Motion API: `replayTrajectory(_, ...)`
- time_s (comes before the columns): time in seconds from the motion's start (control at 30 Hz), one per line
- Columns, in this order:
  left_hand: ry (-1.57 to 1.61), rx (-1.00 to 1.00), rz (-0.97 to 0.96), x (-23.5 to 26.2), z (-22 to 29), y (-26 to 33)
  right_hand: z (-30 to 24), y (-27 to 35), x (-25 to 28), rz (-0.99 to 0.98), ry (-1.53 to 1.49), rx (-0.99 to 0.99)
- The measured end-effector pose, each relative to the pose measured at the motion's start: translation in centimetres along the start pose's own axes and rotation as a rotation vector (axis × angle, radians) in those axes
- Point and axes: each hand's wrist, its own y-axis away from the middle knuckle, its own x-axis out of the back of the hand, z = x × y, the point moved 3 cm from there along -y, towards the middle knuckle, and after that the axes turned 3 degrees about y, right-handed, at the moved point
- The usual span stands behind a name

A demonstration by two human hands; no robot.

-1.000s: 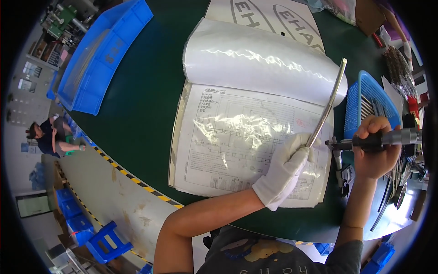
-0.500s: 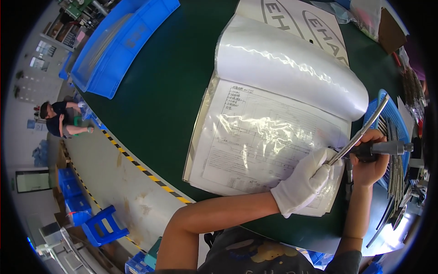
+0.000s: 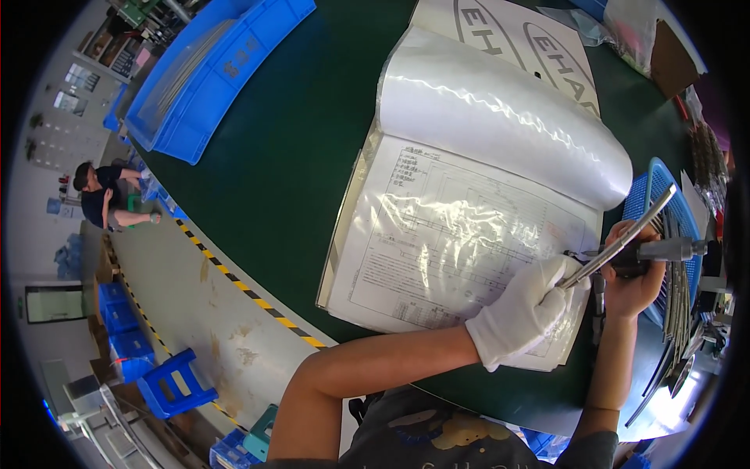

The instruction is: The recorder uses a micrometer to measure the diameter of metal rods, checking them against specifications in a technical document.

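My left hand (image 3: 522, 314), in a white glove, is closed around the lower end of a thin metal rod (image 3: 650, 213). The rod slants up to the right and passes in front of the fingers of my right hand (image 3: 634, 291). That bare hand is wrapped round a micrometer (image 3: 670, 250) with a dark body and a grey barrel pointing right. The micrometer's jaws are partly hidden behind the rod and fingers, so I cannot tell whether they touch the rod. Beneath my left hand lies an open binder of drawings in clear sleeves (image 3: 437, 258).
A blue basket (image 3: 638, 195) with several metal rods stands right of my right hand. At the far left of the green table (image 3: 266, 156) sits a blue bin (image 3: 195, 125). Plastic bags (image 3: 629, 31) lie at the far right. Someone (image 3: 109, 195) sits across the aisle.
The rod's upper end has dipped and moved slightly right, so the rod lies at a flatter slant. Both hands keep their hold. The whole view has shifted a little.
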Motion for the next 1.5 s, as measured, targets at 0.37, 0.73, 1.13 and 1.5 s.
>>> replayTrajectory(0.37,-0.087,-0.134,0.041,-0.31,-0.34,0.15,-0.14,0.18,-0.4,-0.062,0.137,-0.001)
replayTrajectory(0.73,-0.071,-0.111,0.03,-0.21,-0.41,-0.01,-0.1,0.04,-0.6,-0.118,0.16,0.02)
replayTrajectory(1.13,-0.095,-0.145,0.043,-0.37,-0.02,-0.01,-0.51,-0.11,-0.59,-0.124,0.208,-0.03)
replayTrajectory(1.5,-0.077,-0.125,0.027,-0.44,0.0,0.01,-0.46,-0.18,-0.52,-0.134,0.205,-0.001)
